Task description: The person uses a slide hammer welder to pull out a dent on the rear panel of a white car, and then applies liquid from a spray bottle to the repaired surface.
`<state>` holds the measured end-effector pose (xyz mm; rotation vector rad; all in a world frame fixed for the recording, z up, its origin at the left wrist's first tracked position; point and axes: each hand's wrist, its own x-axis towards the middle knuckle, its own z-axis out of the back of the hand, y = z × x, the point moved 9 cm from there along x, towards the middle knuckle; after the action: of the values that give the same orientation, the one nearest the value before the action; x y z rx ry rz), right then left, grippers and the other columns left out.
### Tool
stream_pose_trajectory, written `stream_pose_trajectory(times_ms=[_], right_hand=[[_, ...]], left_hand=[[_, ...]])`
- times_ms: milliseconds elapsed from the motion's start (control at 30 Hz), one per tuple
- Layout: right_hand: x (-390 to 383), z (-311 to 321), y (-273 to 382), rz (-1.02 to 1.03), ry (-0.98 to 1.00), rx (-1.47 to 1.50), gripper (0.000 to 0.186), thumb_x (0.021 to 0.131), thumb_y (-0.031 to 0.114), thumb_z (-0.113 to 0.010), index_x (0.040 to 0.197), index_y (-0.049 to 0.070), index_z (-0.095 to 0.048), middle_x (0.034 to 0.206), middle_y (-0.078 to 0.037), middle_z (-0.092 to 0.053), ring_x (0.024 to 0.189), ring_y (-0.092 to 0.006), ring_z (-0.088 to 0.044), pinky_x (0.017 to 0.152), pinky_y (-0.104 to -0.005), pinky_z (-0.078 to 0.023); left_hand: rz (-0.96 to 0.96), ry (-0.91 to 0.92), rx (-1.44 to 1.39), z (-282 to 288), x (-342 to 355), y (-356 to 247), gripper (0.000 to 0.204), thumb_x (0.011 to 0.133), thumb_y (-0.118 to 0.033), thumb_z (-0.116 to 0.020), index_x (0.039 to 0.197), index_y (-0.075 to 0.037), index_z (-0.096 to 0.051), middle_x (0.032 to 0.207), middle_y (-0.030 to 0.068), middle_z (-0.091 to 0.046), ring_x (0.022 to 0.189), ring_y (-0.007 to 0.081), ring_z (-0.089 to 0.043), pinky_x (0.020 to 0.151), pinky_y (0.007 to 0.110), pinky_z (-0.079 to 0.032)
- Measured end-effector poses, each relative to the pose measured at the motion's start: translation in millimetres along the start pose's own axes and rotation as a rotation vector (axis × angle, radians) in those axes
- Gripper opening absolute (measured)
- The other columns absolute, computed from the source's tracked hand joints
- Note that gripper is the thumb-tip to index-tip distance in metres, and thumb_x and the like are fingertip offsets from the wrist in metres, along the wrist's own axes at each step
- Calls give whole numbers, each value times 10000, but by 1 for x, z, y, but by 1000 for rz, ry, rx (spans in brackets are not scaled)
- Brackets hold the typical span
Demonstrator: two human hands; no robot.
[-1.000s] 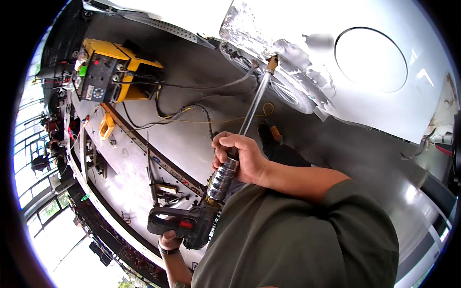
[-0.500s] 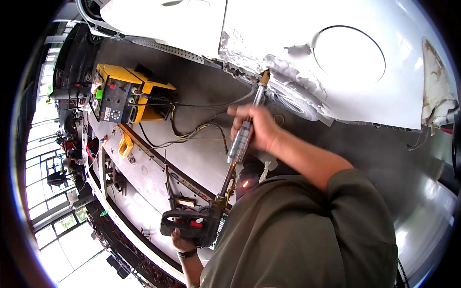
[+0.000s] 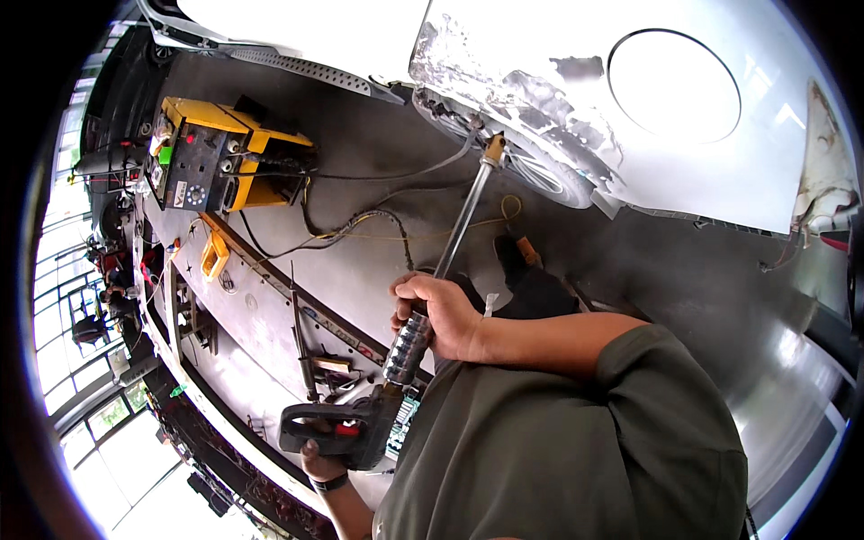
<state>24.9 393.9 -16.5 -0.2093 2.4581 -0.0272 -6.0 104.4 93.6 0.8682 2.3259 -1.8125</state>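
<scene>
My right hand (image 3: 436, 310) is wrapped round the ribbed steel sliding weight (image 3: 405, 351) of a long puller tool (image 3: 466, 207). My left hand (image 3: 322, 459) grips the tool's black handle (image 3: 360, 427), which has a red trigger. The steel shaft ends in a brass-coloured tip (image 3: 494, 148) at the lower edge of a dented, patchy area (image 3: 553, 112) on a white car panel (image 3: 702, 180). I cannot tell if the tip touches it. A wheel (image 3: 544, 177) shows behind the tip.
A yellow machine (image 3: 207, 117) with cables (image 3: 360, 225) stands at the left, near a yellow plastic item (image 3: 214, 255) and a long metal beam (image 3: 297, 301). My dark shoe (image 3: 513, 256) is below the panel. Windows, a dark vehicle (image 3: 108, 126) and benches line the far left.
My right hand and weight slid up the shaft half a second ago and are now back down near the handle. The view has shifted slightly.
</scene>
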Motion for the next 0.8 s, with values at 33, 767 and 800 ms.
stream_pose_trajectory(times_ms=[33,767,800], right_hand=[[0,1,7,32,-11,-25,154,906,152,-602,1003,32,-596,743,-59,-573,719,-243,-601,719,-408,-531],[7,-7,53,123,83,-24,183,896,171,-589,1013,31,-579,716,-61,-576,732,-266,-604,741,-416,-523],[7,-8,53,117,82,-16,210,895,171,-590,1041,19,-579,708,-66,-578,722,-274,-612,723,-422,-525]], left_hand=[[4,80,-8,-6,1,7,497,849,-353,-708,1228,-54,-591,1172,119,-637,1157,353,-593,1029,537,-467],[1,164,-27,-75,40,1,408,800,-367,-755,998,-59,-576,1273,206,-539,1121,336,-589,999,513,-480],[-6,155,2,-80,41,-4,405,804,-367,-752,1002,-60,-576,1276,204,-539,1126,339,-587,1001,517,-479]])
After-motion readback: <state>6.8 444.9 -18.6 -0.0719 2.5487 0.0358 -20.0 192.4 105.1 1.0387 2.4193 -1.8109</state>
